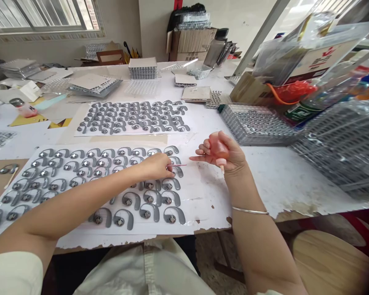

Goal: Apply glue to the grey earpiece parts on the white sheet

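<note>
My left hand (156, 166) reaches across a white sheet (199, 196) covered with rows of several grey hook-shaped parts (147, 211). Its fingers are pinched on a thin red-tipped stick (178, 165) over the right-hand parts. My right hand (223, 153) hovers just right of the sheet, fingers wrapped round a small pink squeeze bottle (219, 149) with its nozzle pointing down. A silver bangle (250, 211) sits on that wrist.
A second sheet of grey parts (135, 118) lies further back. Stacked clear blister trays (255, 125) and grey baskets (344, 143) crowd the right side. Cardboard boxes (190, 43), tray stacks (143, 67) and papers fill the far table. A wooden stool (332, 262) stands below right.
</note>
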